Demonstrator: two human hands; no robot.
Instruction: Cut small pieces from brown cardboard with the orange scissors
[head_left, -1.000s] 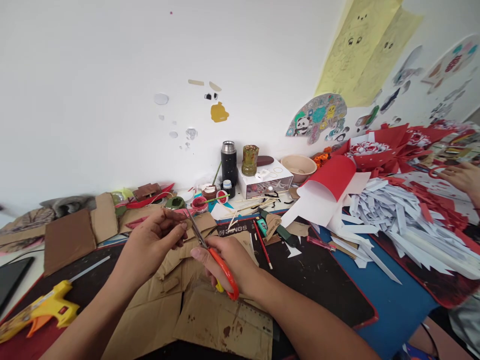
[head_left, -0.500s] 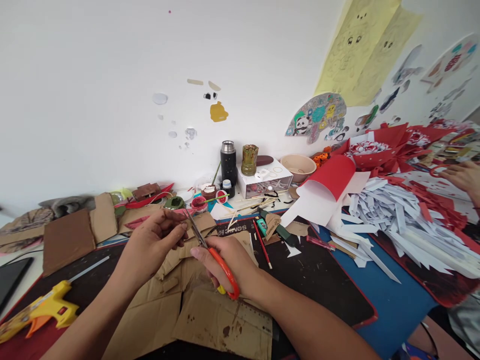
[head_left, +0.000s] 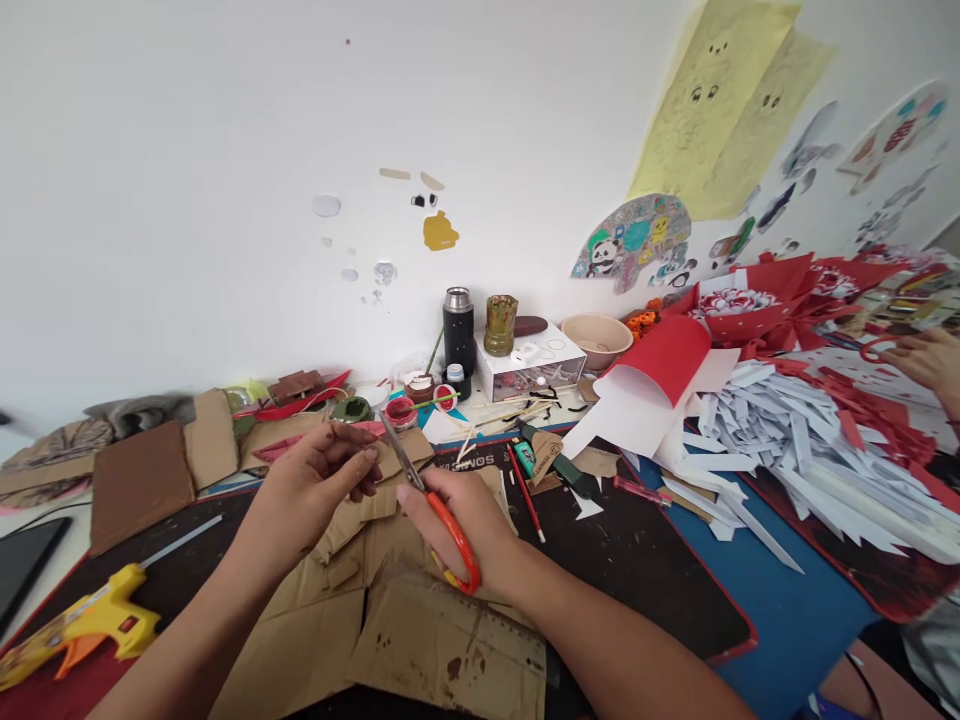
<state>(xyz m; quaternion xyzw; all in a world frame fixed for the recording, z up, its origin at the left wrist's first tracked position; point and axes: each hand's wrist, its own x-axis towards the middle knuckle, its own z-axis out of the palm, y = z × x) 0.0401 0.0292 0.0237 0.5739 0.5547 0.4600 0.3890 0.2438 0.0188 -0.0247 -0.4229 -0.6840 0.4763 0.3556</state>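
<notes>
My right hand [head_left: 480,515] is wrapped round a pair of scissors [head_left: 459,535] with orange and yellow handles. Their metal blades point up and away, just right of my left fingertips, and look closed or nearly so. My left hand [head_left: 315,485] has its fingers curled and the thumb against them; whatever they pinch, if anything, is hidden or too small to name. The fingers carry dark stains. Both hands are above pieces of brown cardboard [head_left: 300,640], where a clear ruler [head_left: 480,622] lies across a stained piece.
A yellow glue gun [head_left: 112,615] lies at the left. Behind the hands stand paint pots [head_left: 352,408], a black flask [head_left: 458,335] and a white box [head_left: 532,370]. White paper strips [head_left: 795,430] are heaped at the right, near another person's hand [head_left: 930,360] with scissors.
The scissors have drawn slightly right, away from my left fingertips. My left hand stays curled in much the same place. The whole view has shifted a little.
</notes>
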